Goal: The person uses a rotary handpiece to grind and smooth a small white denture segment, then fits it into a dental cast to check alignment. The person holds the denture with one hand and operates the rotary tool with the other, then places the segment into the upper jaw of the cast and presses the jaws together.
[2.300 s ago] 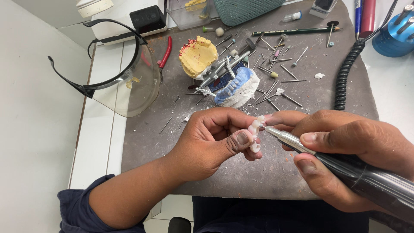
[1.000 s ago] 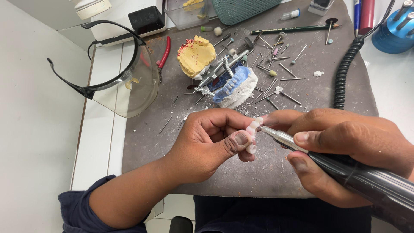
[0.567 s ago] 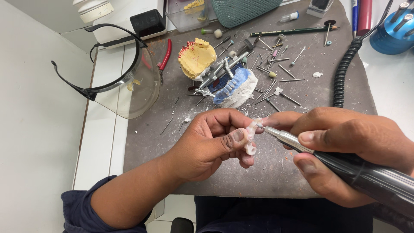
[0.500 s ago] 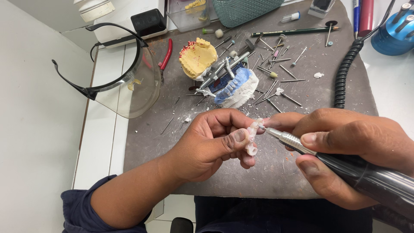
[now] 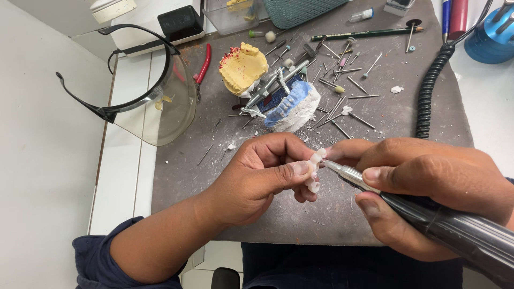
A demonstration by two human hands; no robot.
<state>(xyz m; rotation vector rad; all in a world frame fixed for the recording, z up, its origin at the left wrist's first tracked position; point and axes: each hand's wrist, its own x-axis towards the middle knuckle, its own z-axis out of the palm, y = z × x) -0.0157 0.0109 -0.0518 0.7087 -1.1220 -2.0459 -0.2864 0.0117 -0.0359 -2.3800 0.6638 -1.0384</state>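
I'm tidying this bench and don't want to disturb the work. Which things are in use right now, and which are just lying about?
In use:
left hand pinching the small white tooth piece
right hand holding the grinding tool

Lying about:
yellow jaw cast
blue and white cast
face shield
loose drill bits
red pliers
pencil

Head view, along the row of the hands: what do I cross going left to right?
Left hand → small white tooth piece pinched in its fingers → metal tip of the grinding tool → right hand gripping the tool's dark body.
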